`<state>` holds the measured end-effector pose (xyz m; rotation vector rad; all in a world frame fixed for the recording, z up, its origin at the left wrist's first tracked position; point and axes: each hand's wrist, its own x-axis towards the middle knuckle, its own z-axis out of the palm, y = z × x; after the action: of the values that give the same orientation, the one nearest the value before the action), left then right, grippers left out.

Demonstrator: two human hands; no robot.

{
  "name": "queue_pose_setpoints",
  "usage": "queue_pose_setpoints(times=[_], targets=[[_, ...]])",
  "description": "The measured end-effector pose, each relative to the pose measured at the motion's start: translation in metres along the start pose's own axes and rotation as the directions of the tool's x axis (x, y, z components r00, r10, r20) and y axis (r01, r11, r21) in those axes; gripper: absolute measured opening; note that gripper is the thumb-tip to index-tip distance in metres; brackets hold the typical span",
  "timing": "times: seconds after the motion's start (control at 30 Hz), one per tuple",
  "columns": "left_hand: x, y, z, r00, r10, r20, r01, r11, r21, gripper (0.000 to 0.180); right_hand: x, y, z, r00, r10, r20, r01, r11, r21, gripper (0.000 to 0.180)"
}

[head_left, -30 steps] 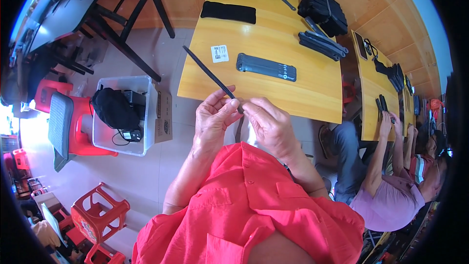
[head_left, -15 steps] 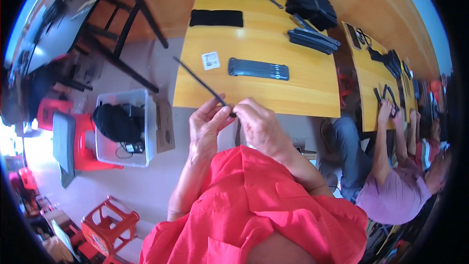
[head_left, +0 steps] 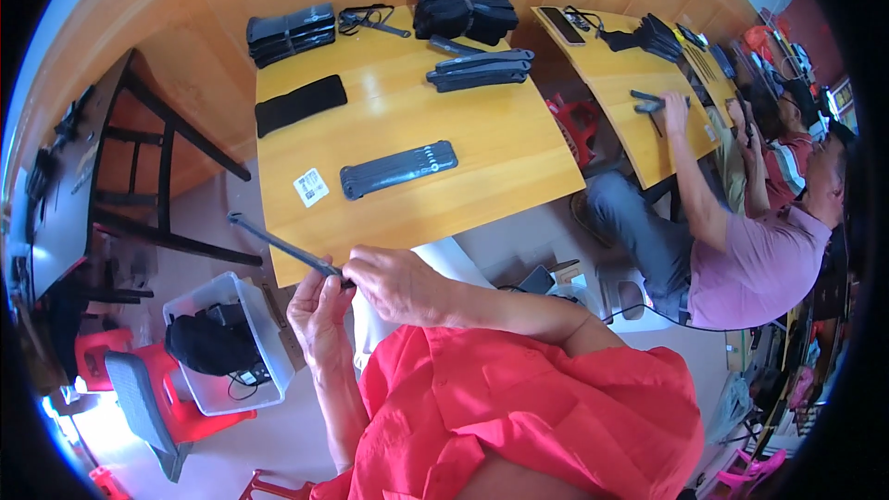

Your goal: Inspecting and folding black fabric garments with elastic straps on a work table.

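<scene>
My left hand (head_left: 318,315) has its fingers and thumb closed on the near end of a long, narrow dark grey strip (head_left: 280,243), which looks like a strap with a rounded far end. It slants up and away to the left, past the table's near edge. My right hand (head_left: 394,285) pinches the same near end, which its fingers partly hide. Beyond my hands, a wider dark grey strap-like piece (head_left: 398,169) with small pale marks lies on the yellow table (head_left: 482,162). To its left is a white printed label (head_left: 311,187).
A black cloth piece (head_left: 301,106), banded dark bundles (head_left: 463,7) and stacked grey strips (head_left: 480,70) lie farther back. At left are a clear plastic bin (head_left: 269,380) and a dark-legged table (head_left: 171,167). On the right, a person in a pink shirt (head_left: 755,264) works at another table.
My view has swung, so the table sits farther left and tilted. Both hands still hold the strip, which now shows more of its flat face. The neighbouring person's hands have moved apart.
</scene>
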<state>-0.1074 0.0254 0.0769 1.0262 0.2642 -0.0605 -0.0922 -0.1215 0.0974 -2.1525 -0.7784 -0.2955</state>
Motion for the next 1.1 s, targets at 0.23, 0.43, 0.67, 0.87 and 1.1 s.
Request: queue_pose_setpoints(times=[0.23, 0.43, 0.67, 0.87, 1.1], targets=[[0.000, 0.007, 0.010, 0.987, 0.158, -0.009, -0.138, 0.886, 0.442, 0.021, 0.003, 0.009, 0.002, 0.993, 0.113, -0.028, -0.102, 0.960, 0.259, 0.010], [-0.011, 0.024, 0.004, 0.963, 0.241, 0.117, -0.209, 0.400, 0.892, 0.043, 0.004, 0.004, -0.003, 0.960, 0.225, 0.167, -0.279, 0.821, 0.497, 0.005], [-0.021, 0.043, 0.003, 0.974, 0.102, 0.201, -0.223, 0.294, 0.930, 0.037, 0.006, -0.002, 0.003, 0.923, 0.193, 0.332, -0.374, 0.655, 0.656, 0.004], [-0.022, 0.043, -0.001, 0.922, 0.084, 0.378, -0.387, 0.180, 0.904, 0.033, 0.003, -0.003, 0.003, 0.927, 0.172, 0.335, -0.357, 0.682, 0.639, 0.005], [-0.026, 0.056, 0.010, 0.886, 0.039, 0.462, -0.447, 0.336, 0.829, 0.030, 0.007, 0.004, -0.010, 0.870, 0.206, 0.448, -0.492, 0.313, 0.812, 0.008]])
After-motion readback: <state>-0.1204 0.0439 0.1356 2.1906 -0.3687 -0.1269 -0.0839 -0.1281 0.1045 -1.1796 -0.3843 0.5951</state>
